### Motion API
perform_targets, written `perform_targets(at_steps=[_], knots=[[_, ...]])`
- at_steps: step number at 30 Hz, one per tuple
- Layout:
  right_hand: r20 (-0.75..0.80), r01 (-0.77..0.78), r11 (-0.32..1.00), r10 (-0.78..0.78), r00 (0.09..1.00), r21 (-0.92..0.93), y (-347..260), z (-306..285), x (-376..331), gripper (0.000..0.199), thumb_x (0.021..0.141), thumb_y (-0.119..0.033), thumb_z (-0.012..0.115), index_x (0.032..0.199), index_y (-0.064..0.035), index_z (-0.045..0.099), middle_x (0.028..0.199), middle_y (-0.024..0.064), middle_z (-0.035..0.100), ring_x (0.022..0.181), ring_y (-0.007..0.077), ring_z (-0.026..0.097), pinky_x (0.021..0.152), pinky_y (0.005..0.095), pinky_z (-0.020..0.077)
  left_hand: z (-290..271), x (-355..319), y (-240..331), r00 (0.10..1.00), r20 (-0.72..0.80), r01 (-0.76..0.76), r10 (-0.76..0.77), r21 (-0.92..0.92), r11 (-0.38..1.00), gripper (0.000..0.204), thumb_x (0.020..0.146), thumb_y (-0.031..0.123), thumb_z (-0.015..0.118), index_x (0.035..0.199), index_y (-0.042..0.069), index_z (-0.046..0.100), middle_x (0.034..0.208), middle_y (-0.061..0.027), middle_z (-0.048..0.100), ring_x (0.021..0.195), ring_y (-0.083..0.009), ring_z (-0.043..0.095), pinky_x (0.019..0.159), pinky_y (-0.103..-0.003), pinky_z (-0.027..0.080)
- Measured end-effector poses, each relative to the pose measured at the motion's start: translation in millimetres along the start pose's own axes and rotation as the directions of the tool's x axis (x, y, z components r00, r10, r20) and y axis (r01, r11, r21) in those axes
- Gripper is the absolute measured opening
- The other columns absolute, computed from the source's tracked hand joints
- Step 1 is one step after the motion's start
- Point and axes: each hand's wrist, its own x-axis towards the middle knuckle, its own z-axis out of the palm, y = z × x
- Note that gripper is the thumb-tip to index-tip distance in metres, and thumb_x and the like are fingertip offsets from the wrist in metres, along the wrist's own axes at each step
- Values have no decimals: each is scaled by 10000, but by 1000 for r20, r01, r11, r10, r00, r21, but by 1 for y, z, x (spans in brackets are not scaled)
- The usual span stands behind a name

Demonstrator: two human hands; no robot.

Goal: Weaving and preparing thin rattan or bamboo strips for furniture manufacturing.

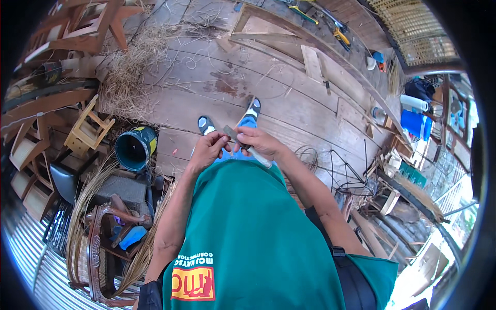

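Forearms reach forward, hands close together. Right hand [260, 143] wrapped round pale-handled tool [260, 157], which sits between both; left hand [209, 150] curled near its blade, hold unclear. Dark bucket [149, 138] at left, contents too shadowed to tell.

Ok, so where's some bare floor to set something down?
The floorboards look mostly bare between the straw pile and your left shoe, and right of your right shoe, toward the long beam. It's crowded at left, with wooden chairs and a bucket.
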Motion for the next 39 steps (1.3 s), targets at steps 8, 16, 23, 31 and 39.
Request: perform_targets(at_steps=[8,16,23,31,39], knots=[[-12,-22,997,23,1000,76,27,18,51,460,1282,-284,755,1700,-104,687,1170,73,874,844,127,775,734,310,622,-15,-8,-19,983,-160,-51,93,249,967,244,1306,204,682,1340,28,847,1029,9,844,825,-69,698,728,-270,554],[-60,-50,970,66,996,237,25,52,66,421,1248,-208,803,1639,-90,697,1145,112,879,852,183,812,670,329,627,-33,-28,-16,962,-249,-71,114,172,982,257,1308,221,672,1360,23,828,935,35,757,820,-63,666,721,-281,532],[-97,-37,960,66,993,278,18,61,66,475,1249,-190,797,1699,-110,668,1189,146,855,858,188,797,668,351,634,-54,-84,21,961,-223,-70,162,369,927,261,1297,243,695,1272,16,821,903,-16,758,808,-106,683,731,-338,536],[-256,147,963,-87,963,227,-13,-12,52,455,1231,-170,821,1659,-83,694,1108,141,821,835,193,777,683,371,620,-119,-195,-11,976,-208,1,58,275,961,248,1311,222,703,1235,10,806,876,6,699,802,-86,632,730,-297,492],[-273,195,976,-162,948,95,-30,-10,38,401,1218,-144,825,1608,-67,770,1118,152,865,792,188,775,660,358,607,-150,-281,-57,968,-249,79,-19,233,969,226,1314,211,709,1236,14,787,901,25,700,825,-60,621,737,-274,496]])
